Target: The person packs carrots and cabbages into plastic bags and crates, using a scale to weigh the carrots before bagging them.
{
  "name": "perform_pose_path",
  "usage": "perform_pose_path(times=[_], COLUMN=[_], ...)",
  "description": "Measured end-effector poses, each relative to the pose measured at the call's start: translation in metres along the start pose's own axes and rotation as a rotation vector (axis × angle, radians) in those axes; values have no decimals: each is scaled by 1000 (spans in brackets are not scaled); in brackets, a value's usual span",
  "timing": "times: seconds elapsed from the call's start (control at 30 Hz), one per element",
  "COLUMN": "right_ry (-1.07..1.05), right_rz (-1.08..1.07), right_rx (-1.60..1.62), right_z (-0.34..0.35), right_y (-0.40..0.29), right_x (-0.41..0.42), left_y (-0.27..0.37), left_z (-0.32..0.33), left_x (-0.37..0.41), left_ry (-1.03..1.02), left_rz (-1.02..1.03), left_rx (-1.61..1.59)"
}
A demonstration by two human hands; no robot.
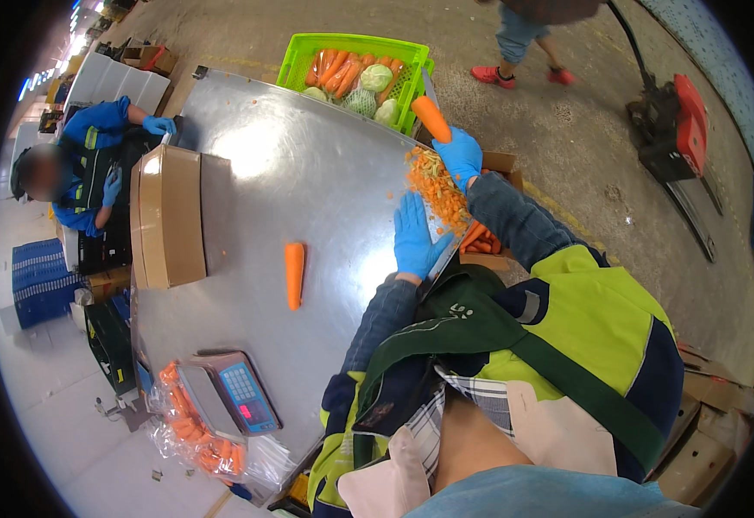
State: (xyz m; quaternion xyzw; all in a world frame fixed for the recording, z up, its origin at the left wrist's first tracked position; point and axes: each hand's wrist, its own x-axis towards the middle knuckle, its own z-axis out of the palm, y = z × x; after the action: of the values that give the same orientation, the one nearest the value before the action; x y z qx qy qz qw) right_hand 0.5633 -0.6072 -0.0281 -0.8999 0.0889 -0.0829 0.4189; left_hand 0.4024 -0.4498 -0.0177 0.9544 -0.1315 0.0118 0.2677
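Note:
My right hand (460,158), in a blue glove, grips a thick orange carrot (432,118) over the table's edge. A flat grey strip like a knife blade (429,87) shows behind the carrot; I cannot tell whether the same hand holds it. Palm down, my gloved left hand (416,238) rests with fingers apart on the metal table (331,188). Beside it lies a heap of carrot trimmings (438,191). Another carrot (294,276) lies alone farther left on the table. Partly hidden below my right forearm, a cardboard box (484,261) of carrots stands past the edge.
A green crate (289,65) with bagged carrots and cabbages stands beyond the table. A closed cardboard box (170,217), a digital scale (241,392) and bagged carrots (186,421) sit on the table. A gloved co-worker (92,162) is at left; another person (519,39) and a pallet jack (681,142) are at right.

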Motion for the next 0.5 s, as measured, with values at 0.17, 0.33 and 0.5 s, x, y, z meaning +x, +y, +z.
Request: perform_pose_path(times=[0.17, 0.33, 0.5], right_ry=[146, 24, -556], right_rz=[-106, -179, -122], right_rx=[148, 331, 303], right_z=[0, -21, -16], right_y=[-2, -65, -106], right_x=[-5, -47, -139], left_y=[-5, -7, -51], left_z=[-3, -55, -71], left_x=[13, -35, -150], left_ry=[-11, -21, 183], left_rz=[101, 60, -454], left_rx=[34, -285, -539])
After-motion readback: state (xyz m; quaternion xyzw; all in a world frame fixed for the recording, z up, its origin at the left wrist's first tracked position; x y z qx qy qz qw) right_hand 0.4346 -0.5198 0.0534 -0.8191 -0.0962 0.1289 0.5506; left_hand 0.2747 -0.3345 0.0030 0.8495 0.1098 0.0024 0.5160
